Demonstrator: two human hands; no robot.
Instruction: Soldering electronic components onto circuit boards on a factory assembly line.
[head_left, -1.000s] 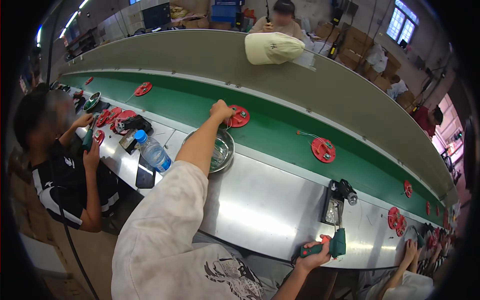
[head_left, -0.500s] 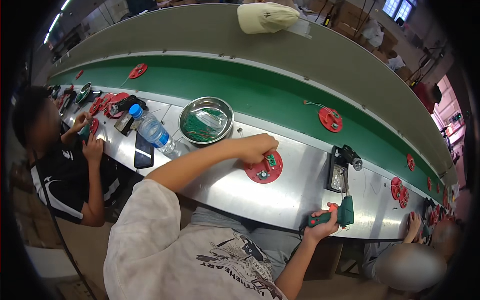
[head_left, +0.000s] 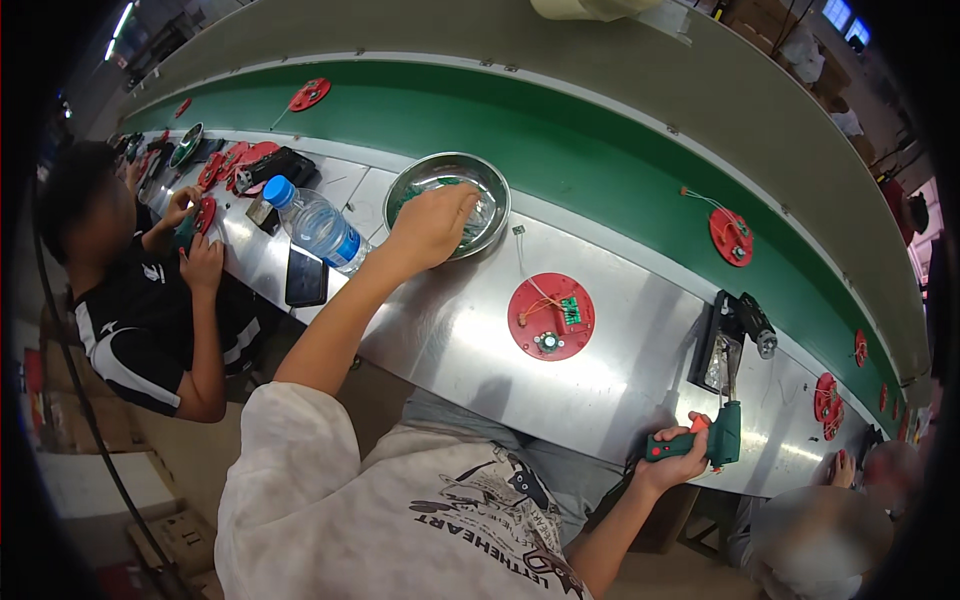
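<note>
A flat, round red disc point(head_left: 549, 318), bearing a small green circuit board point(head_left: 571, 310) and thin wires point(head_left: 541, 298), lies on the metal table point(head_left: 630, 320). The left hand point(head_left: 432, 228), fingers bent, contents hidden, has moved from disc to bowl point(head_left: 493, 183); the right hand point(head_left: 683, 462) grips a soldering gun point(head_left: 724, 438).

Red disc point(head_left: 538, 327) flat on bench point(head_left: 440, 355), green pistol-shaped tool point(head_left: 726, 438) held, metal bowl point(head_left: 498, 195)
</note>
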